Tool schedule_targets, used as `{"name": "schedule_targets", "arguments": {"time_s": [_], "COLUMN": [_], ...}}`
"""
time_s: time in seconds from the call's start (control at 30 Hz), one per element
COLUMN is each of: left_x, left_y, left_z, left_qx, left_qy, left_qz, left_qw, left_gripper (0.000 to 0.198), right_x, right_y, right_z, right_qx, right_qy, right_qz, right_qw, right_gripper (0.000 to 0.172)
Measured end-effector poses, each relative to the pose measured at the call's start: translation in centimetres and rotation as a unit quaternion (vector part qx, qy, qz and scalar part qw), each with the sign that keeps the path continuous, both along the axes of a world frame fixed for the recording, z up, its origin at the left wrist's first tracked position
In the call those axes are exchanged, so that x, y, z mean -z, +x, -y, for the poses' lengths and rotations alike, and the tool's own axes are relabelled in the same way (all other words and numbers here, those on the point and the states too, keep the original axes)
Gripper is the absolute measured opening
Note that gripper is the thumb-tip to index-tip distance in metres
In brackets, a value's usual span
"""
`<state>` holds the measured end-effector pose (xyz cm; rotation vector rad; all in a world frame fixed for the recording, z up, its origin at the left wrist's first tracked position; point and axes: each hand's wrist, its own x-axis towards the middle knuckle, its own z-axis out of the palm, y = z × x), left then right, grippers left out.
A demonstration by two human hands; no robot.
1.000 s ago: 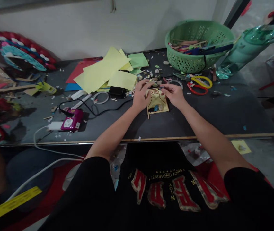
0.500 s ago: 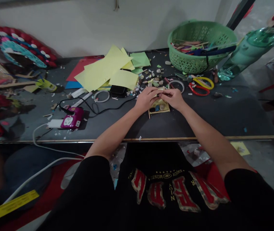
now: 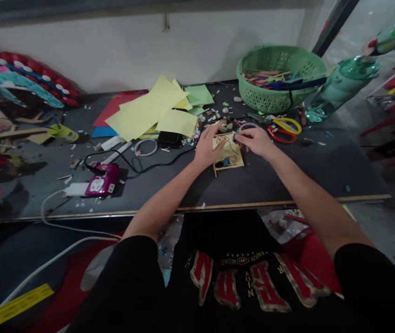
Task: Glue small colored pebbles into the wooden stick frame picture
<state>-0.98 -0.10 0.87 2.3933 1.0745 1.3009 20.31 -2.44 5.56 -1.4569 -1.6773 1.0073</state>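
On the dark tabletop lies a small yellow card [image 3: 228, 152] edged with thin sticks, with red line marks near its top and several pebbles [image 3: 232, 160] along its lower edge. My left hand [image 3: 207, 147] rests at the card's left side, thumb and fingers apart. At the upper right corner of the card, my right hand [image 3: 257, 142] pinches a small grey pebble [image 3: 235, 137] between thumb and fingertips. Loose pebbles [image 3: 229, 126] lie just behind the card.
A green basket [image 3: 280, 99] of sticks and tools stands at the back, beside a green plastic bottle [image 3: 343, 88]. Scissors [image 3: 287, 129] lie right of my hands. Yellow paper sheets [image 3: 145, 113], a black cable [image 3: 148, 168] and a purple power adapter [image 3: 103, 181] are to the left.
My hands have moved apart, uncovering the card's upper part and its red marks. The right hand has shifted right with the pebble; the left fingers have spread. The whole view has tilted slightly.
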Motion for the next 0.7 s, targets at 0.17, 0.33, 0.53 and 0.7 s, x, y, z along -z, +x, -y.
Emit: {"name": "schedule_targets", "arguments": {"time_s": [0.17,0.33,0.53,0.7], "left_x": [0.1,0.2,0.3,0.1], "left_y": [-0.9,-1.0,-1.1,-0.9], "left_z": [-0.9,-0.9,-0.6,-0.4], "left_qx": [-0.045,-0.049,-0.01,0.012], "left_qy": [-0.016,0.006,0.011,-0.031], "left_qz": [0.008,-0.025,-0.108,-0.179], "left_qw": [0.999,0.998,0.994,0.983], "left_gripper": [0.031,0.033,0.026,0.027], "right_x": [-4.7,-5.6,-5.9,-5.2], "right_y": [-0.8,-3.3,-4.6,-4.3], "right_z": [0.7,1.1,0.7,-0.5], "right_qx": [-0.134,-0.17,-0.163,-0.156], "right_qy": [0.038,-0.031,-0.158,-0.266], "right_qz": [0.362,0.47,0.482,0.415], "right_qw": [0.922,0.866,0.847,0.856], "right_gripper": [0.022,0.021,0.025,0.038]}}
